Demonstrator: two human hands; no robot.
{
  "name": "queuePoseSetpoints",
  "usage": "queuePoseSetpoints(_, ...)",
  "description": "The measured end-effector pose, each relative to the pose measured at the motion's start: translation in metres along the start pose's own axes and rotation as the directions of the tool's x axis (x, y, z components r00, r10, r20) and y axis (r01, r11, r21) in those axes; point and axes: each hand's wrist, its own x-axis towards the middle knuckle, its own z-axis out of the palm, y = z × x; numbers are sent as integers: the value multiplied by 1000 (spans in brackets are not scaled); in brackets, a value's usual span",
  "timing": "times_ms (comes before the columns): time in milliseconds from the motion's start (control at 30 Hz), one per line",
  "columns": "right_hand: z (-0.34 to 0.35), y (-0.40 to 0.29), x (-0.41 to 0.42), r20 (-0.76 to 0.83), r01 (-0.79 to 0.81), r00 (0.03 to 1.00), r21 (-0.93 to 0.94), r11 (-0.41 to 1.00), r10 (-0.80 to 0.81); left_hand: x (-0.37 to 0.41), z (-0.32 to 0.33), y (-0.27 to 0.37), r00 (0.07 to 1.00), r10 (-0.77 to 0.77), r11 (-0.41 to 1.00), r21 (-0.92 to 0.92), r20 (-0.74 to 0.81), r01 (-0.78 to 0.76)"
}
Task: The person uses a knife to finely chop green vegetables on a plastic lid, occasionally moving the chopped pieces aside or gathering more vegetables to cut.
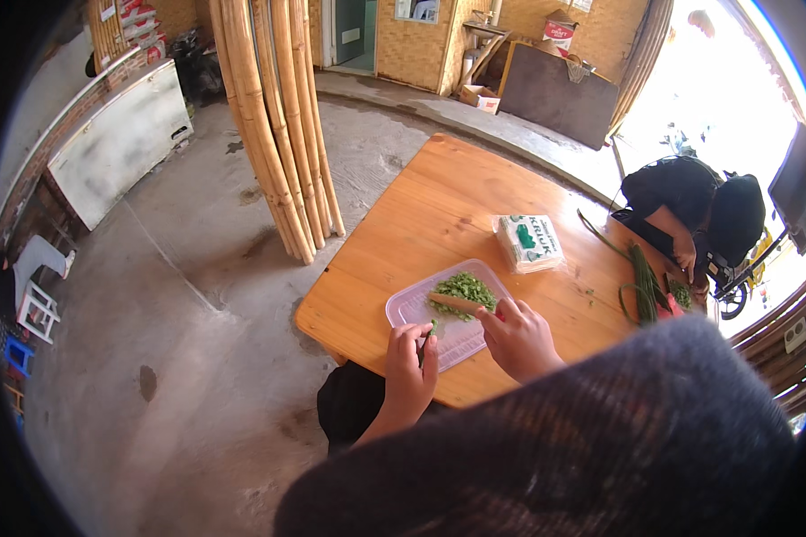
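My right hand point(522, 339) grips a knife point(454, 302) by its red handle, the blade reaching left over a heap of chopped green vegetable point(467, 290). The heap lies in a shallow clear plastic tray point(394, 310) near the table's corner. At the tray's near left edge, my left hand point(410, 366) pinches a short piece of green vegetable point(432, 328) between thumb and fingers. The blade's tip is just above that piece. Dark cloth in the foreground hides my forearms in part.
A plastic-wrapped pack point(529, 243) rests on the wooden table point(403, 221), beyond the tray. Long green beans point(641, 282) lie at the right. Another person point(692, 208) bends over the table's far right side, near more chopped greens point(680, 293). Bamboo poles point(275, 134) stand beyond the table.
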Motion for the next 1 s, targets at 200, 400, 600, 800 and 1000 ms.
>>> queuePoseSetpoints(200,-30,10,-19,-4,-76,997,20,997,77,1,3,4,1000,-21,999,24,6,21)
queuePoseSetpoints(400,-1,11,-48,174,-83,984,239,967,41,-2,2,4,998,-60,997,44,3,60)
queuePoseSetpoints(600,0,10,-49,81,-47,996,203,978,31,-3,9,1,998,-60,996,64,25,59)
queuePoseSetpoints(800,-3,14,-50,117,-172,983,294,940,143,-5,9,0,998,-64,995,76,-3,64)
queuePoseSetpoints(1000,9,18,-61,198,-187,972,323,928,127,-2,10,7,993,23,935,350,116,-62)
